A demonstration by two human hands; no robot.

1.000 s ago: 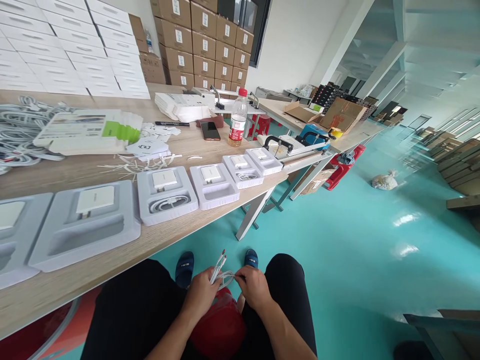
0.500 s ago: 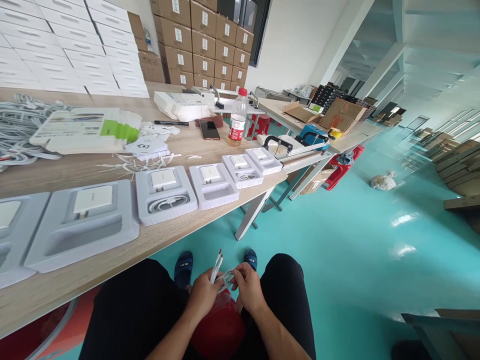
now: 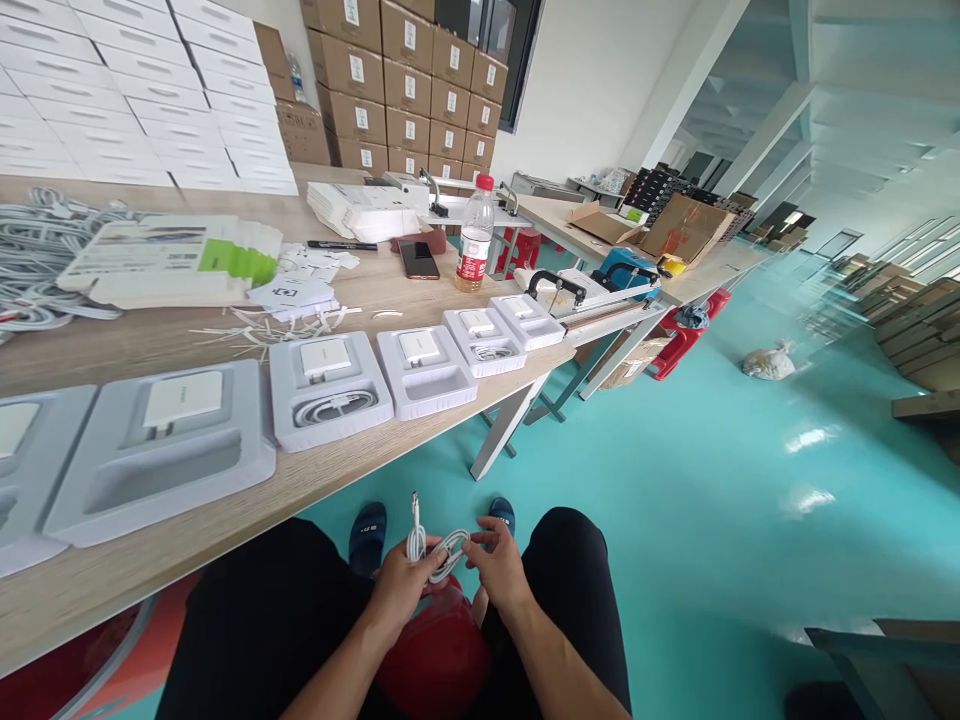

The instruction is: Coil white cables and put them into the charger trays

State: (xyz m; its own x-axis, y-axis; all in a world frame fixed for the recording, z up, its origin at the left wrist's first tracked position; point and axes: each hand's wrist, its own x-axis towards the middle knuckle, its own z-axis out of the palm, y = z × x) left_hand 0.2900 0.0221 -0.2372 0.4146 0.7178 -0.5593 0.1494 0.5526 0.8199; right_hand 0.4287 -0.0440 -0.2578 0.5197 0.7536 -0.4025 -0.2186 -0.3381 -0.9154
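A coiled white charging cable (image 3: 452, 550) is between my two hands, over a red stool seat (image 3: 435, 655). My left hand (image 3: 403, 580) is closed around the cable, and one plug end sticks up above the fingers. With fingertips pinched, my right hand (image 3: 496, 562) grips the right side of the coil. On the table edge above stands a row of white plastic trays with white chargers. The near tray (image 3: 247, 455) has a bare lower recess; another tray (image 3: 330, 390) holds a coiled cable below its charger.
Loose cables (image 3: 37, 260), printed sleeves (image 3: 165, 260), paper slips (image 3: 296, 290), a phone (image 3: 418, 260) and a drink bottle (image 3: 474, 235) lie or stand on the table (image 3: 360, 300). Stacked white boxes (image 3: 142, 100) and brown cartons (image 3: 409, 90) rise behind. The table edge runs above my knees.
My left hand has shifted slightly left and turned, bringing the plug end more upright. The cable's loop now shows wider between both hands.
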